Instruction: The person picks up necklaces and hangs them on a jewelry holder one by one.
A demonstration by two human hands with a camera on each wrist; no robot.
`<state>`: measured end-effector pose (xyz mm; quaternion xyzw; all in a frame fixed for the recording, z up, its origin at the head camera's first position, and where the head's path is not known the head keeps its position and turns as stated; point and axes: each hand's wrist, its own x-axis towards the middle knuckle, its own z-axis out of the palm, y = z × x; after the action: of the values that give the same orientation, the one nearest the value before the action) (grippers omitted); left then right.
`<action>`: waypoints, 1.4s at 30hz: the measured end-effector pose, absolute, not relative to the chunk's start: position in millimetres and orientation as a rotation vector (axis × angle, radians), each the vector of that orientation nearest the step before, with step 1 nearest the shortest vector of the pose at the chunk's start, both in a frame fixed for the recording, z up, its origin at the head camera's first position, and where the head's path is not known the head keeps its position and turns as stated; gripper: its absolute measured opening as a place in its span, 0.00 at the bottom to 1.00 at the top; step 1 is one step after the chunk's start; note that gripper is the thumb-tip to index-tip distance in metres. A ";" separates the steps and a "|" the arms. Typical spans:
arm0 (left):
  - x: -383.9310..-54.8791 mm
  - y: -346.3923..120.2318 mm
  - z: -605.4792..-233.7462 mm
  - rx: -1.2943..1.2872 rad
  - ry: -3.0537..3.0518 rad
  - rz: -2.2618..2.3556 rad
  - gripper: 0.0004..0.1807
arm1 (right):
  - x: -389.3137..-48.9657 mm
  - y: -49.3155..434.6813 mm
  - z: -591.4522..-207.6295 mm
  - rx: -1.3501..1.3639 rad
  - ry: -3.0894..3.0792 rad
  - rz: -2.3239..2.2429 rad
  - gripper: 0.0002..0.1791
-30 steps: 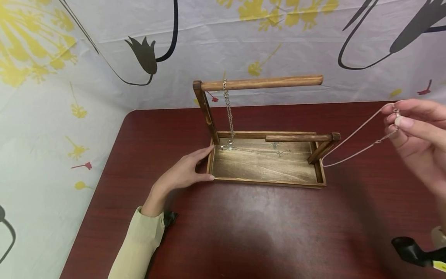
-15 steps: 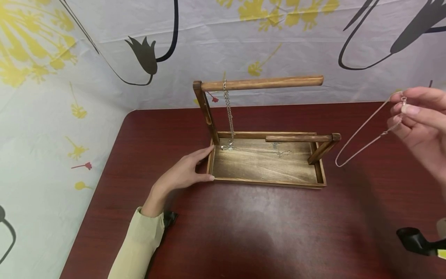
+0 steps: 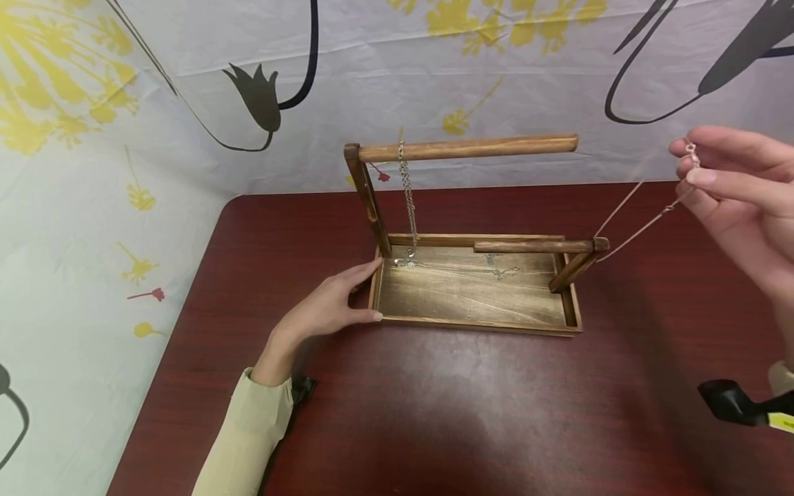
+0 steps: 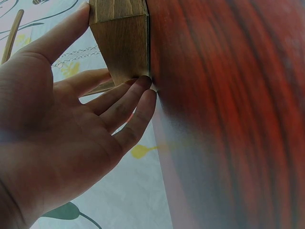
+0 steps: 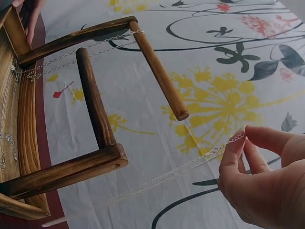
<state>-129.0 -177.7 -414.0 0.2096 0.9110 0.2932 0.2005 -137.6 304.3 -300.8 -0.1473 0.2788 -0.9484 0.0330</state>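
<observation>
My right hand (image 3: 744, 172) is raised at the right and pinches the clasp end of a fine silver necklace (image 5: 162, 176) between thumb and fingertips. The chain hangs in a long loop; in the head view its lower part passes behind the lower arm (image 3: 533, 246) of a brown wooden jewelry stand (image 3: 471, 324). At the stand's left end rests my left hand (image 3: 329, 303), thumb at the front corner and fingertips at the side wall, palm apart from it. A silver chain necklace (image 3: 406, 193) is draped over the upper bar (image 3: 471, 147), near its left post.
The stand's shallow tray holds a thin chain (image 3: 459, 267) lying along its back. Both bars have free ends: the upper one points right, the lower one left. A dark red table (image 3: 471, 420) bears the stand, with a flower-printed cloth (image 3: 384, 69) behind.
My right hand first moved right and up, then back left and higher, bringing the necklace loop to the stand's right side. My left hand and the stand stay in place.
</observation>
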 end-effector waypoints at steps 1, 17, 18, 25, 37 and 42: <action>-129.0 -177.5 -413.9 0.586 2.546 0.819 0.51 | -138.4 303.0 -299.9 -0.452 0.864 -2.915 0.24; -129.2 -178.6 -413.9 0.568 2.537 0.822 0.51 | -153.3 286.7 -289.0 -0.325 1.074 -2.912 0.26; -129.2 -178.5 -414.0 0.567 2.537 0.818 0.51 | -154.2 285.8 -288.6 -0.321 1.072 -2.911 0.26; -129.5 -177.9 -413.9 0.567 2.538 0.819 0.51 | -156.6 280.8 -286.0 -0.325 1.172 -2.872 0.28; -128.5 -178.4 -413.8 0.567 2.538 0.816 0.51 | -162.5 274.0 -279.9 -0.191 1.180 -2.821 0.27; -128.3 -178.5 -413.2 0.575 2.539 0.813 0.51 | -165.9 269.5 -276.5 -0.173 1.187 -2.798 0.28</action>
<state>-128.3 -178.5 -413.2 0.2065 0.9110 0.2917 0.2059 -165.9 269.5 -276.5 -0.0567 0.3895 -0.9180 0.0484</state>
